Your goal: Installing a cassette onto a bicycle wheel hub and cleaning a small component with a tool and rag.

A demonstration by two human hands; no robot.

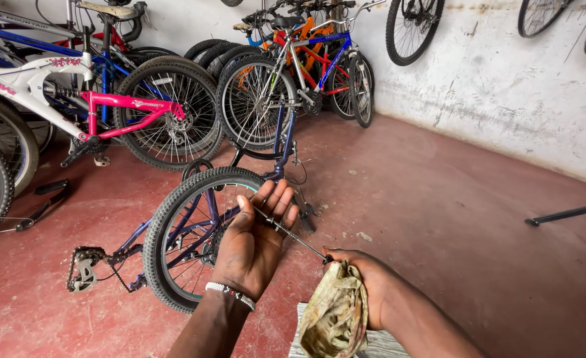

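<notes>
Axle skewer (291,234): a thin metal rod with a spring coiled on it, held up in the air between the two hands, above the red floor (452,219).
Left hand (253,242): palm up and half open, fingers loosely curled; the upper end of the rod lies across them, pinched lightly by the thumb.
Right hand (366,285): closed round a crumpled, stained rag (336,315) and gripping the lower tip of the rod at the rag's edge.
Bike on the floor (193,232): a blue frame lying just behind the hands, its knobbly rear wheel and chain facing up.
How far along: the rod is out and apart from any wheel; it looks dark and greasy in parts, so I'd judge the wiping unfinished, with refitting not yet done.
Around: parked bicycles (147,99) lean along the wall.
</notes>
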